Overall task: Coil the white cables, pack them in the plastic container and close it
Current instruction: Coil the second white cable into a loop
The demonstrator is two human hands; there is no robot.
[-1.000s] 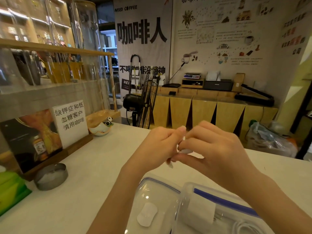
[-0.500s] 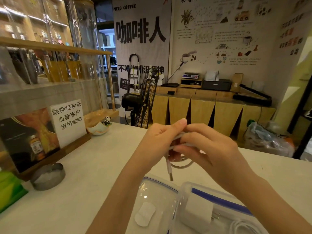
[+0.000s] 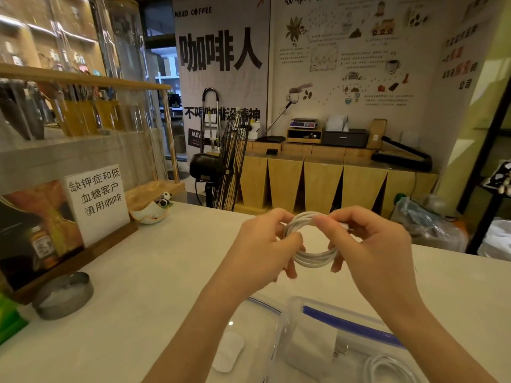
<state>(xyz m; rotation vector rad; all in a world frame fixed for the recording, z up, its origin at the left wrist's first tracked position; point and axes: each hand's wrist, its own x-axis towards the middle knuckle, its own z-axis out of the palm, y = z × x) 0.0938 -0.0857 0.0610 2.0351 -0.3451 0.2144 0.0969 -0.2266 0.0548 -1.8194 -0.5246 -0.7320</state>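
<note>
A white cable wound into a round coil hangs above the white counter, held between both hands. My left hand pinches the coil's left side and my right hand pinches its top right, where the cable end is hidden by the fingers. Below my arms sits the clear plastic container with a blue seal on its rim; another coiled white cable and a white adapter lie inside it. Its clear lid lies flat to the left of it.
A round metal tin stands on the counter at the left, beside a wooden sign holder and a small panda bowl. A green box is at the far left edge. Glass shelving rises behind the sign.
The hands have moved apart and the cable, bunched between the fingertips before, now shows as a full round coil. The loose connector end that hung down is no longer visible.
</note>
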